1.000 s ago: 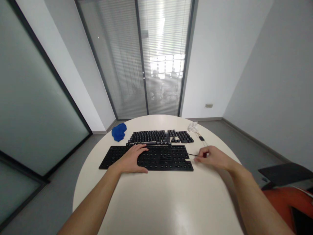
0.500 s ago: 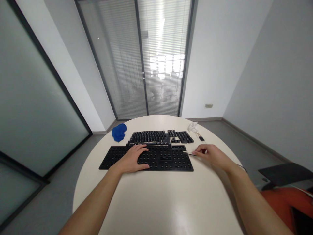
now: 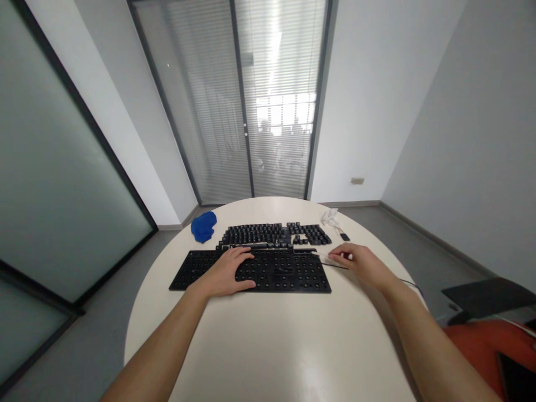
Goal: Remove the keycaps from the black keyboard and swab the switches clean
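A black keyboard [image 3: 268,285] with its keycaps off lies on the round table, a few dark pieces still on its face. My left hand [image 3: 226,271] rests on its left-centre part, fingers spread and thumb along the front edge. Pinched in my right hand [image 3: 354,262] is a thin white stick that looks like a cotton swab [image 3: 321,254]. Its tip reaches the upper right corner of the keyboard; whether it touches is too small to tell. Behind the keyboard, black keycaps [image 3: 255,231] are laid out in rows.
A blue cloth [image 3: 204,226] lies at the back left of the white table [image 3: 251,346]. Clear-white plastic wrapping [image 3: 330,216] and a small black piece [image 3: 344,237] sit at the back right. The keyboard's cable [image 3: 335,266] runs under my right hand. An orange chair [image 3: 473,352] stands at right.
My right hand has moved slightly up, and the swab with it, toward the keyboard's top right corner. My left hand has stayed in place.
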Action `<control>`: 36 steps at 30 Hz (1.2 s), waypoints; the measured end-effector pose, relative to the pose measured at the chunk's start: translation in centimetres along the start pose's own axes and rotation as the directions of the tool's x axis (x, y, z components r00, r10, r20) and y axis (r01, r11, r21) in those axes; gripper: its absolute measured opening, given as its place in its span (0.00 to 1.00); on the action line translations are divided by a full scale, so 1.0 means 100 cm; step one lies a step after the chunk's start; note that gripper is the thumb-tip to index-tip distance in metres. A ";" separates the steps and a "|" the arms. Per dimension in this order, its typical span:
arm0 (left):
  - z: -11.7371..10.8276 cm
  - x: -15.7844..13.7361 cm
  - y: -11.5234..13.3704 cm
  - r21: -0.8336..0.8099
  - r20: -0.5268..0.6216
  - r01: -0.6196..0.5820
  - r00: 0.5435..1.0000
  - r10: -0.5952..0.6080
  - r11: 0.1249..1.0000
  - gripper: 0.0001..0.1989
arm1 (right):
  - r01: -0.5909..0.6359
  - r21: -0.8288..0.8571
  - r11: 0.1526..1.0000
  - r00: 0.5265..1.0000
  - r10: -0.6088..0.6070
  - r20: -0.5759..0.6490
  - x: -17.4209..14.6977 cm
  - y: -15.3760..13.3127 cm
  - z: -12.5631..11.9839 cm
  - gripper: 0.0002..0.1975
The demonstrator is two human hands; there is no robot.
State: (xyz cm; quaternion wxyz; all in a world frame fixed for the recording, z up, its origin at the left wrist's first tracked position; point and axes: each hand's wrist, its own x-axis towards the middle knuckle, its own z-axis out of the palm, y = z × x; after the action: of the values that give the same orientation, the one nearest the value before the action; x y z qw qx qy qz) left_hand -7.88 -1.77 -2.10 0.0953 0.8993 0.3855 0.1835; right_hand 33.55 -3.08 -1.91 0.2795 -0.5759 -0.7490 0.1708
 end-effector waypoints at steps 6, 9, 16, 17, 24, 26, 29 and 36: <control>0.001 0.002 0.002 0.009 0.012 0.006 1.000 -0.006 1.000 0.33 | 0.048 0.029 0.998 0.999 -0.049 0.010 0.001 -0.004 0.002 0.17; 0.002 0.003 0.002 0.013 0.018 0.011 1.000 -0.011 1.000 0.33 | 0.061 0.047 0.997 0.998 -0.062 0.020 0.001 -0.007 0.004 0.17; 0.001 0.005 0.006 0.024 0.028 0.013 1.000 -0.014 1.000 0.32 | 0.120 0.031 0.992 0.992 -0.121 0.029 0.001 -0.018 0.009 0.15; 0.001 0.005 0.007 0.024 0.027 0.013 1.000 -0.014 1.000 0.32 | 0.124 0.029 0.992 0.992 -0.125 0.034 0.002 -0.020 0.010 0.15; 0.004 0.007 0.006 0.003 0.013 0.011 1.000 -0.011 1.000 0.32 | 0.166 0.019 0.986 0.985 -0.167 0.049 0.003 -0.025 0.015 0.14; 0.004 0.007 0.006 0.003 0.014 0.013 1.000 -0.013 1.000 0.32 | 0.179 0.014 0.984 0.982 -0.180 0.049 0.004 -0.026 0.016 0.14; 0.004 0.008 0.007 0.011 0.014 0.011 1.000 -0.012 1.000 0.32 | 0.203 0.003 0.979 0.978 -0.203 0.054 0.004 -0.029 0.017 0.14; 0.004 0.008 0.007 0.024 0.022 0.012 1.000 -0.012 1.000 0.32 | 0.206 -0.001 0.978 0.977 -0.206 0.059 0.003 -0.035 0.018 0.14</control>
State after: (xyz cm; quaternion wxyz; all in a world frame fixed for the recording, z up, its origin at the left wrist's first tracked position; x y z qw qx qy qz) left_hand -6.74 -1.69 -2.06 0.0901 0.9000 0.3919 0.1684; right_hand 29.70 -3.65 -1.25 0.2718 -0.4908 -0.8131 0.1551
